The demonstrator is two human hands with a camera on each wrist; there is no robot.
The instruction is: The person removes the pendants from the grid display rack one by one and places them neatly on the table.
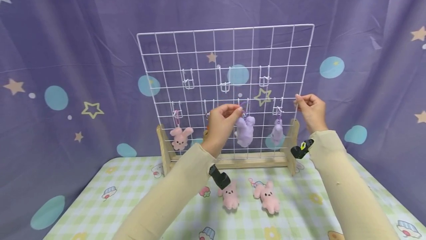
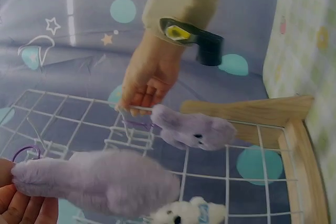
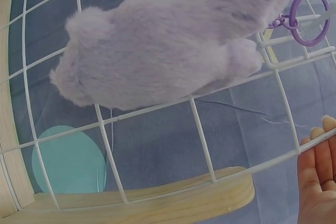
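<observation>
My left hand pinches a lilac plush bunny keychain near its top, in front of the white wire grid. A purple ring shows by those fingertips in the left wrist view. At the grid's right edge, my right hand grips the edge wire between thumb and fingers. Close beside it, a second lilac plush hangs from a hook; in the right wrist view this plush fills much of the picture. A pink bunny keychain hangs on the grid's left side.
Two pink plush bunnies, one left and one right, lie on the checked tablecloth. Upper hooks sit on the grid. A wooden stand holds it upright. A white plush is partly hidden behind the held bunny.
</observation>
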